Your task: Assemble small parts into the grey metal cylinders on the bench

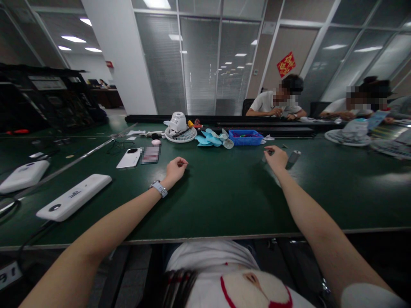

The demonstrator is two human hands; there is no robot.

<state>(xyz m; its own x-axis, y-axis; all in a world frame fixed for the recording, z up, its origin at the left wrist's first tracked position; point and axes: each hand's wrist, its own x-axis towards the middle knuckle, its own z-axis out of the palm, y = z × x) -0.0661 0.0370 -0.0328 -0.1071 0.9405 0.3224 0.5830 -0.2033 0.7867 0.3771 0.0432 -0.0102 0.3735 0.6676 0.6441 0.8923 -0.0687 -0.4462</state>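
My left hand (176, 170), with a watch on its wrist, rests on the green table with its fingers curled together. Whether anything small is between them is hidden. On the other side, my right hand (276, 158) is closed too, thumb and fingertips pinched, and what they hold cannot be made out. Just right of it stands a small silver cylinder (294, 157) that looks like a motor. Beyond the hands lie a light blue fan blade (210, 138), a blue plastic basket (245, 137) of small parts, and a white fan housing with its round grille (180, 134).
To the left are a white phone (129, 158), a pink round thing (156, 142) and two long white devices, the nearer one (75, 196) with a cable. Black rails (263, 130) run along the back. Two people sit across, near more fan parts (348, 136).
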